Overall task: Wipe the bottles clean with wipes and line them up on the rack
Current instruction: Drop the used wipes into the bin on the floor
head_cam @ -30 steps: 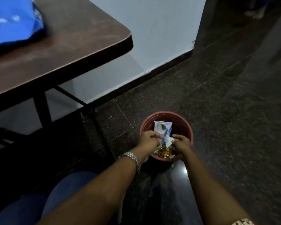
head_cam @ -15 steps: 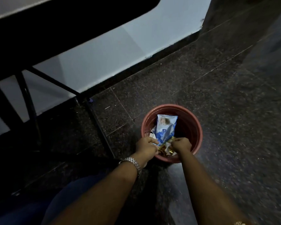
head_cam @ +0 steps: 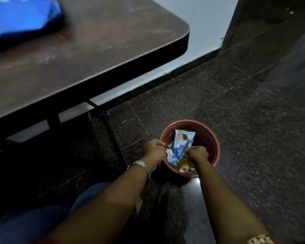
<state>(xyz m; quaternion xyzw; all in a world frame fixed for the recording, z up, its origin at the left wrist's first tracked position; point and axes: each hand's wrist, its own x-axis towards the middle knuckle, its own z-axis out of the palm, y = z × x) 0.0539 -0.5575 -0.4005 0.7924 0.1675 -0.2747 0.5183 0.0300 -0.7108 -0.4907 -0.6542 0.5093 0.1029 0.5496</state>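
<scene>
I see my left hand [head_cam: 155, 149] and right hand [head_cam: 198, 153] curled over one red bin [head_cam: 205, 138] holding one blue packet [head_cam: 181, 143]; what they pinch, I cannot tell.

A dark brown laminate bench [head_cam: 99, 50] with a rounded corner occupies the upper left; a black band edges its top. Thin black metal legs [head_cam: 113, 131] stand beneath it and slant to the floor. Behind the bench runs a pale bluish-white painted wall [head_cam: 206, 23], finished at its base with a black skirting strip [head_cam: 183, 67]. The wall ends on the right at a dark speckled stone-clad corner [head_cam: 253, 18]. The floor consists of dark speckled polished stone tiles [head_cam: 236, 120] with thin pale joints. Lighting is dim; one bright reflection [head_cam: 198, 182] shows on the floor near the bottom centre.
</scene>
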